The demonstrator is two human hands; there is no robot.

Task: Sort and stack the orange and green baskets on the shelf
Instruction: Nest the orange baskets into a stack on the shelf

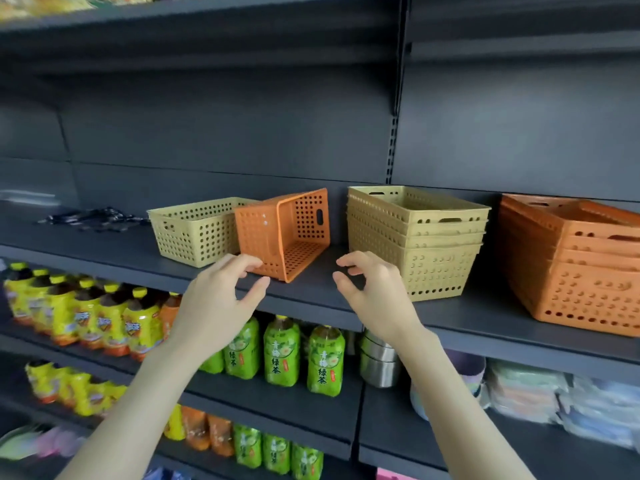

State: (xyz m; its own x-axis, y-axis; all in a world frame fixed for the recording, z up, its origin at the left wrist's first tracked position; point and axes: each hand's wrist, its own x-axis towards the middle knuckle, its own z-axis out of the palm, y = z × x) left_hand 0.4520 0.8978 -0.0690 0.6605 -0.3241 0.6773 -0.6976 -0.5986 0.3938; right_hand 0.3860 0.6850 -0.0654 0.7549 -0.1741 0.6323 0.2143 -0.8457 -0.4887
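A single orange basket (284, 233) lies tipped on its side on the dark shelf (322, 292), its opening facing right. Behind it on the left stands a lone pale green basket (194, 233), upright. A stack of several pale green baskets (415, 244) stands to the right, and a stack of orange baskets (571, 261) further right. My left hand (221, 299) is open, its fingertips at the tipped orange basket's lower front corner. Also open, my right hand (370, 289) hovers between the tipped basket and the green stack, holding nothing.
Dark cords (93, 220) lie on the shelf at the left. On the shelf below stand yellow-labelled bottles (86, 317), green tea bottles (280, 355) and steel cups (379, 362). The upright post (393, 133) divides the shelf bays.
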